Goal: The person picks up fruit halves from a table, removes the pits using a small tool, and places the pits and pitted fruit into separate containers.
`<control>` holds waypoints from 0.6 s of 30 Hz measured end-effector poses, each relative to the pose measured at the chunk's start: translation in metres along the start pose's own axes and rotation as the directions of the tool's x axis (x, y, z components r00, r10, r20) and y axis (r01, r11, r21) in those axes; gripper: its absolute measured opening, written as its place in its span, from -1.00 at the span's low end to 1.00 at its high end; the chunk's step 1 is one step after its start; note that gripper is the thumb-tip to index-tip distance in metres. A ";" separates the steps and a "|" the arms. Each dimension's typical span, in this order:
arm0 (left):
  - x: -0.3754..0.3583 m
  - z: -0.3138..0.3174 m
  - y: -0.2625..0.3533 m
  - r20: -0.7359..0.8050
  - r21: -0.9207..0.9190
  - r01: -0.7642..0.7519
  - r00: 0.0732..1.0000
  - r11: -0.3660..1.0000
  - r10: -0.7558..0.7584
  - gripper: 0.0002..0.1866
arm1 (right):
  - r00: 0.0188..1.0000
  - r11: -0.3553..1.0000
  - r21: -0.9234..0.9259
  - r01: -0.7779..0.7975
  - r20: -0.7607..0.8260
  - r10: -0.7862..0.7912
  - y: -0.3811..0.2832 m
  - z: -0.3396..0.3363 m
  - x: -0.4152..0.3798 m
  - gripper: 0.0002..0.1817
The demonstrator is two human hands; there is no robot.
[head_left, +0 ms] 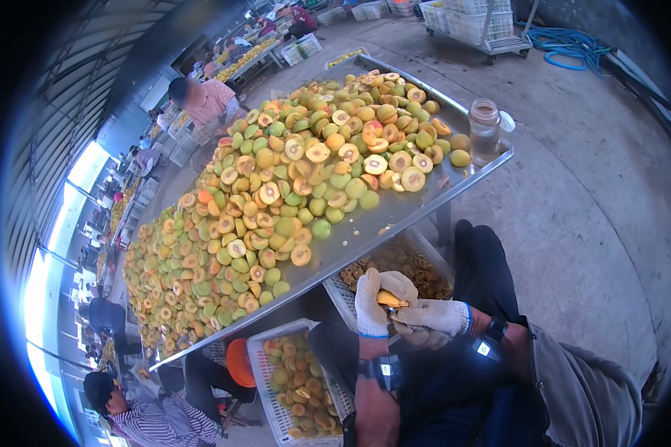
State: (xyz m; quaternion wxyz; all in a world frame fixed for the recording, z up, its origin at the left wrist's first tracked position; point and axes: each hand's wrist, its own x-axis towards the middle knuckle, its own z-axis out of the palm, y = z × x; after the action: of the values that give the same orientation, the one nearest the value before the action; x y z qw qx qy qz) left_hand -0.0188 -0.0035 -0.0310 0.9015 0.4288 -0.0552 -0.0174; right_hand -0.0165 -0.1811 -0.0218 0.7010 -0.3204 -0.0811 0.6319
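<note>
Both hands wear pale work gloves and meet over a crate of pits. My left hand (375, 302) is closed around a yellow-orange fruit half (391, 299). My right hand (431, 319) presses against that fruit from the right with its fingers closed; a small dark thing shows between its fingertips and the fruit, too small to name. Beneath the hands, the white crate (341, 299) holds brown pits (417, 272). Halved fruits (276, 194), green to orange, are heaped on the metal table (402, 216) beyond.
A jar (484, 130) of clear liquid stands at the table's right corner, beside a white lid (507, 121). Lower left are a crate of fruit halves (302, 384), an orange bucket (240, 363) and a seated person (164, 417). Another person (209, 100) is across the table.
</note>
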 end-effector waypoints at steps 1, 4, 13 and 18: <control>0.002 0.000 0.000 0.007 -0.027 0.025 1.000 0.999 -0.025 -0.26 | 1.000 1.000 0.019 0.010 -0.008 -0.009 0.003 -0.001 0.001 -0.62; 0.004 -0.005 -0.006 0.021 -0.104 0.060 0.998 0.993 -0.058 -0.25 | 1.000 0.999 0.049 -0.002 -0.001 0.002 0.004 -0.008 0.003 -0.63; 0.004 0.004 0.000 -0.479 0.087 0.010 0.877 0.996 0.033 -0.25 | 0.992 0.991 0.118 0.065 -0.118 -0.051 0.002 -0.005 0.004 -0.48; -0.002 -0.025 0.017 -0.538 0.267 -0.075 0.816 0.961 0.213 -0.21 | 0.854 0.983 -0.182 -0.003 -0.513 -0.092 0.004 -0.008 0.018 -0.31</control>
State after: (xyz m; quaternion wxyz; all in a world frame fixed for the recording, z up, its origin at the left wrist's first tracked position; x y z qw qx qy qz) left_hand -0.0186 0.0266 -0.0336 0.8196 0.5123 0.1781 0.1846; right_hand -0.0120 -0.1668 -0.0354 0.6804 -0.5374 0.0480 0.4960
